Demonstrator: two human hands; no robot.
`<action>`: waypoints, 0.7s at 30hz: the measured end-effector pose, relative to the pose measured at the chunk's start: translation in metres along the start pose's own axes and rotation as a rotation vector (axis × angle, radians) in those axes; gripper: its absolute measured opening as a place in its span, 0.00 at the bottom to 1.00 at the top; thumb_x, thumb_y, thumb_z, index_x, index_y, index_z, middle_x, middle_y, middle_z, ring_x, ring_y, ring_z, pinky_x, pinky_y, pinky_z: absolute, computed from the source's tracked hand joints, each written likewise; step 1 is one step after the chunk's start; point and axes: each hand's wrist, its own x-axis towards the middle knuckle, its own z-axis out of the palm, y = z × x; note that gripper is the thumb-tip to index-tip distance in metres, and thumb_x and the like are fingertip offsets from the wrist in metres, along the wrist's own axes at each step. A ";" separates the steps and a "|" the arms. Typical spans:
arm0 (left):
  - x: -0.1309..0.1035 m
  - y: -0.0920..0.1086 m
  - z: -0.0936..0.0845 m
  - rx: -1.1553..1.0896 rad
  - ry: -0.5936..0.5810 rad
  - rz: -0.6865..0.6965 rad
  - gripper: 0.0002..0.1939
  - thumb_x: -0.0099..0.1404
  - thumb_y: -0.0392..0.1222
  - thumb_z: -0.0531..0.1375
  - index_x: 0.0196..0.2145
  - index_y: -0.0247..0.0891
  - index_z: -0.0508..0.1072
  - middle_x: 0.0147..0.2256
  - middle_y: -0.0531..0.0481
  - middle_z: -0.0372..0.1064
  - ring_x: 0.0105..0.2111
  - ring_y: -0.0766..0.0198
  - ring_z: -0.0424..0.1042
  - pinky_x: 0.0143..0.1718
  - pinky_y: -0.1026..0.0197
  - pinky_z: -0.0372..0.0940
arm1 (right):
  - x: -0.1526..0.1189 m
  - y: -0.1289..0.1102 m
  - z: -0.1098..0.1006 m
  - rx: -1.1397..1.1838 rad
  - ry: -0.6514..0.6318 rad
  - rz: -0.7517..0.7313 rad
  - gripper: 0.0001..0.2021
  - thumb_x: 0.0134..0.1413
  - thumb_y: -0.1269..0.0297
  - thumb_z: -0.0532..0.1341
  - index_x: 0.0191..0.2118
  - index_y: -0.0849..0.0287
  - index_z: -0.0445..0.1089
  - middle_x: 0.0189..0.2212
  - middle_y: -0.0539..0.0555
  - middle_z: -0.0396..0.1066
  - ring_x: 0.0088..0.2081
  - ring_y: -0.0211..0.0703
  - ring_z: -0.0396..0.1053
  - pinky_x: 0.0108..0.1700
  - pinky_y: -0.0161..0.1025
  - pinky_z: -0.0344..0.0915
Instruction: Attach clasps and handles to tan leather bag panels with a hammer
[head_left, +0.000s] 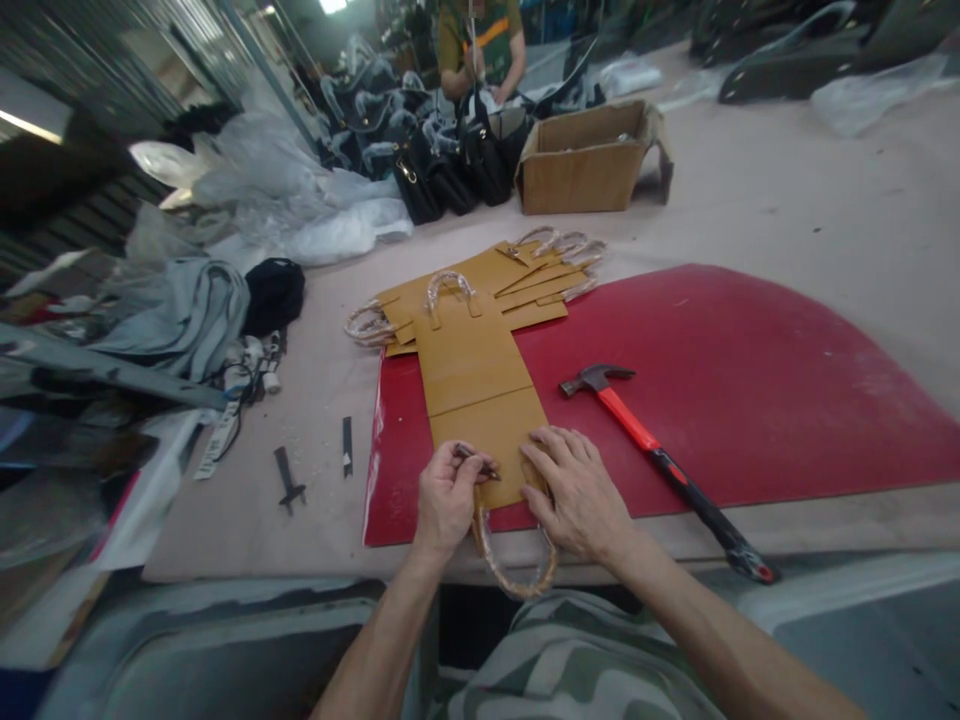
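Directly before me lies a mustard-coloured bag panel [480, 365], flat, with a plastic-wrapped handle [450, 285] at its far end. Another wrapped handle [517, 580] loops past the table's front edge at the near end. Pinched in my left hand [448, 500] is a thin, dark, pen-like tool [478, 462], its tip at the near part of the panel. My right hand [577, 490] rests on the panel's right edge, fingers stretched out, holding nothing. Right of it, a claw hammer [637, 430] with a red and black shaft lies on a red mat [750, 390].
More mustard panels with wrapped handles [540, 275] are stacked beyond. A dark flat strip [346, 447] and a small dark tool [287, 482] lie left. Farther back are a cardboard box [577, 165], black bags [450, 180], plastic wrapping [300, 200] and a person [484, 55].
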 end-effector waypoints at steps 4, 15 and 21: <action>-0.001 -0.002 -0.005 0.034 0.002 0.032 0.11 0.70 0.47 0.59 0.39 0.36 0.67 0.36 0.46 0.78 0.36 0.61 0.80 0.38 0.61 0.76 | 0.000 -0.001 -0.002 0.003 -0.001 0.003 0.20 0.61 0.62 0.60 0.57 0.60 0.68 0.61 0.61 0.62 0.63 0.58 0.55 0.67 0.56 0.49; -0.004 -0.005 0.000 0.062 0.037 0.045 0.12 0.69 0.48 0.60 0.38 0.35 0.68 0.35 0.47 0.78 0.35 0.63 0.80 0.38 0.62 0.76 | 0.000 0.000 0.000 0.005 -0.001 0.004 0.20 0.60 0.62 0.61 0.57 0.60 0.68 0.61 0.60 0.62 0.62 0.58 0.55 0.67 0.56 0.49; -0.004 -0.007 -0.001 0.096 0.024 0.084 0.11 0.69 0.47 0.60 0.37 0.36 0.69 0.35 0.47 0.78 0.35 0.63 0.80 0.39 0.62 0.76 | 0.000 0.000 0.000 0.010 0.007 0.002 0.20 0.60 0.62 0.61 0.57 0.60 0.68 0.61 0.60 0.62 0.62 0.58 0.55 0.67 0.56 0.49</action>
